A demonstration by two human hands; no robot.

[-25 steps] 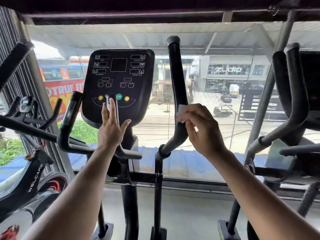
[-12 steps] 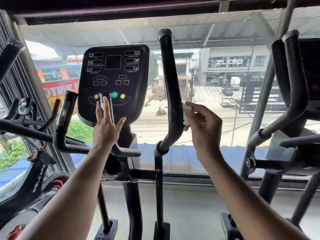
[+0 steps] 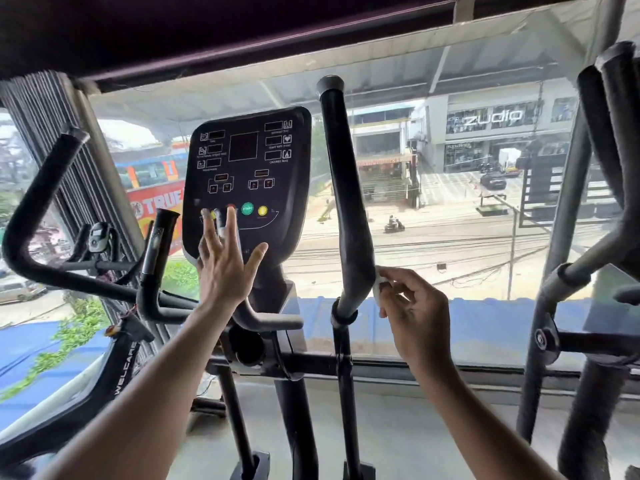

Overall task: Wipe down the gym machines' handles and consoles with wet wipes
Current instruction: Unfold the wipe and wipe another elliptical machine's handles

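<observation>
A black elliptical console (image 3: 247, 174) with coloured buttons stands ahead of me. My left hand (image 3: 225, 261) is flat and open against its lower left part, fingertips by the buttons. To the right rises the machine's tall black handle (image 3: 343, 188). My right hand (image 3: 414, 315) pinches a small white wet wipe (image 3: 376, 285) against the right side of that handle's lower bend, just above its collar joint. Most of the wipe is hidden by my fingers.
The machine's left curved handle (image 3: 41, 188) and short inner grips (image 3: 157, 244) are at the left, with an exercise bike (image 3: 104, 368) beyond. Another machine's handles (image 3: 620, 161) stand at the right. A big window faces the street.
My right hand with the wipe has slid down the right side of the tall handle to its lower bend. The left hand stays on the console. My view has shifted.
</observation>
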